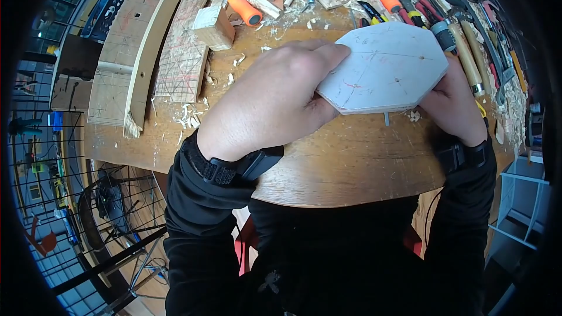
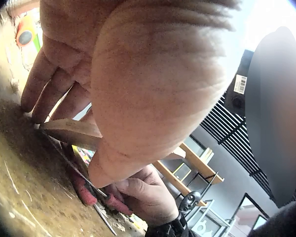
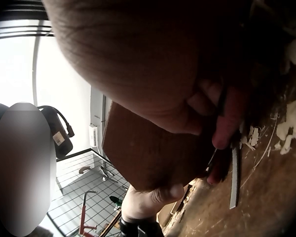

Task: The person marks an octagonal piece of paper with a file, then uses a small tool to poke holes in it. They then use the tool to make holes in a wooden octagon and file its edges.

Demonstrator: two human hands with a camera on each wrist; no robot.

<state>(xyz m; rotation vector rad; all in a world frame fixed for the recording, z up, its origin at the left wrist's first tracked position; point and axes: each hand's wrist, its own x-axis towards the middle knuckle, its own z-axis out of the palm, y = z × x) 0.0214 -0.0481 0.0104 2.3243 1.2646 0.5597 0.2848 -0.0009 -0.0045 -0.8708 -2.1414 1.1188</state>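
Note:
A flat, many-sided wooden block [image 1: 386, 67] with a white, pencil-marked top face is held just over the bench between both hands. On its left side my left hand [image 1: 275, 93] grips the edge, thumb near and fingers round the far side. My right hand [image 1: 453, 105] holds the right edge, its fingers mostly hidden beneath. In the right wrist view the block's broad brown face [image 3: 143, 148] shows, dark in shadow. Under the block, a thin metal strip [image 3: 234, 180] lies on the bench. Red handles [image 2: 84, 190] show below the hands in the left wrist view.
Orange-handled tools [image 1: 244, 9], wood offcuts and shavings lie along the back. Several hand tools [image 1: 465, 52] crowd the right side. A small wooden block [image 1: 214, 27] sits on a marked board [image 1: 181, 70], beside a long curved wooden piece [image 1: 153, 52] at left.

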